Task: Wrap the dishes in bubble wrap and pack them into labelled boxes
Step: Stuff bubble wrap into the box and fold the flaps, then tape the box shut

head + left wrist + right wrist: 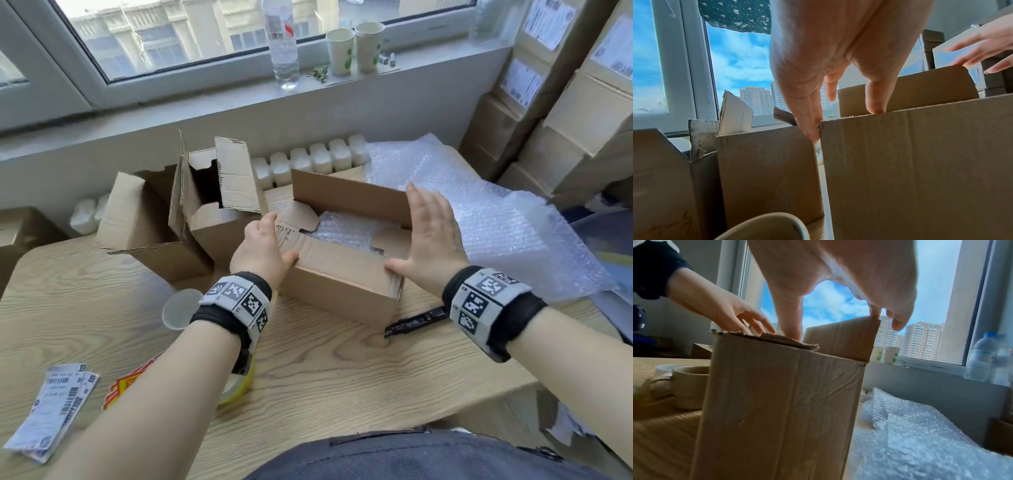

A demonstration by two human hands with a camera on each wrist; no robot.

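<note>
A small cardboard box (342,284) stands mid-table with a bubble-wrapped item (346,229) inside. Its far flap (349,195) is upright and the side flaps are partly folded in. My left hand (263,243) lies on the box's left end, fingers straight on the left flap, thumb on the near flap. My right hand (431,236) is flat against the right end, thumb on the near corner, fingertips by the far flap. In the left wrist view the left fingers (809,123) touch the box (920,162). A cream mug (688,386) stands unwrapped left of the box (787,402).
Two open, torn boxes (154,222) (219,192) stand at the left. A bubble wrap sheet (479,212) covers the table's right. A black marker (414,320) lies by the box. A tape roll (239,383) and labels (51,411) lie near me. Stacked cartons (565,120) rise at the right.
</note>
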